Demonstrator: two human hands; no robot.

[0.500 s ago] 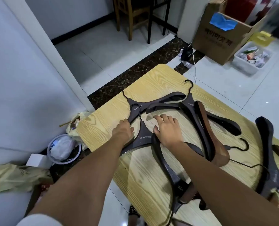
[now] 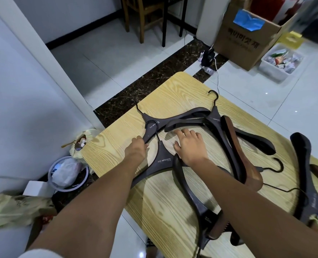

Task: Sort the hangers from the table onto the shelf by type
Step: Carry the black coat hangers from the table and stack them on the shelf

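Several dark wide-shouldered hangers lie tangled on the light wooden table (image 2: pixel 115 146). My left hand (image 2: pixel 137 148) is curled around the lower arm end of the far dark hanger (image 2: pixel 153 125). The hook of the near dark hanger (image 2: pixel 163 161) lies over that hanger's neck. My right hand (image 2: pixel 189 146) lies flat with fingers spread on the table between the hangers, its wrist over the near hanger's right arm. A third dark hanger (image 2: pixel 215 118), a brown wooden hanger (image 2: pixel 234 146) and a black hanger (image 2: pixel 303 164) lie to the right. No shelf is in view.
A white wall panel (image 2: pixel 24 90) stands close on the left. On the floor beside the table are a bucket with a bag (image 2: pixel 67 172) and a yellow bag (image 2: pixel 15 207). Farther off are a cardboard box (image 2: pixel 247 38), a white bin (image 2: pixel 281 62) and a chair (image 2: pixel 143 13).
My right hand has spread its fingers and stretched them a little toward the far hangers. My left hand and the hangers have hardly moved.
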